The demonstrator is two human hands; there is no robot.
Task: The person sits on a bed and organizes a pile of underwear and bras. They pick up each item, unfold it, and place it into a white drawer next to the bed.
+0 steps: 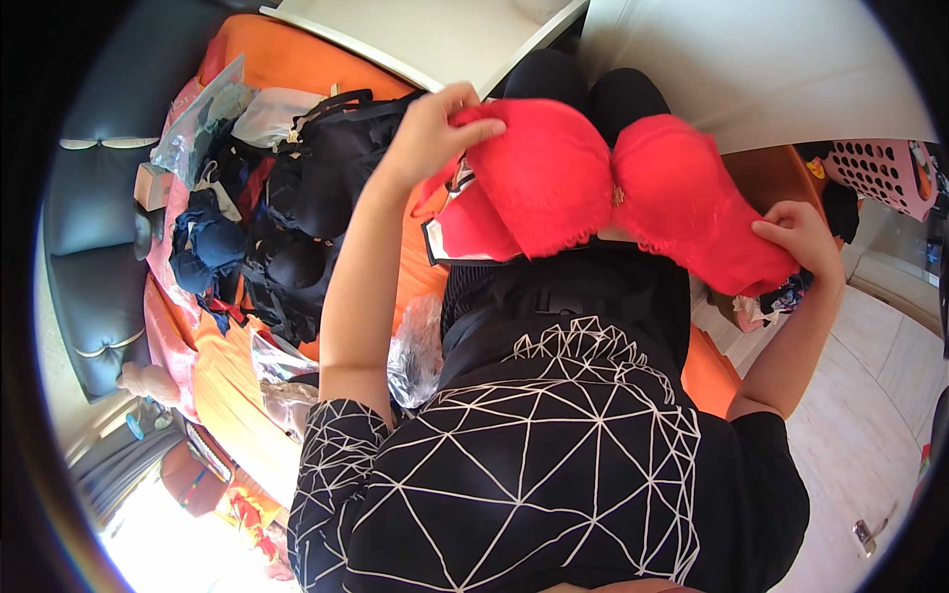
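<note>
A red padded bra (545,174) with lace edging is stretched across the space above my lap. Its two cups face up, with a small gold-coloured charm between them. My left hand (445,133) pinches one end of it beside the left cup. At the other end, my right hand (797,233) grips the wide side band between thumb and fingers. Under the left cup, a red fabric piece with pale and black edging (474,230) rests on my lap, partly hidden.
Black bras (319,193) and a dark blue bra (211,248) are heaped on the orange-covered surface (296,44) at left. Clear plastic bags (417,348) lie nearby. A small box (153,187) sits by the dark padded headboard (96,200). At right stands a pink perforated basket (878,174).
</note>
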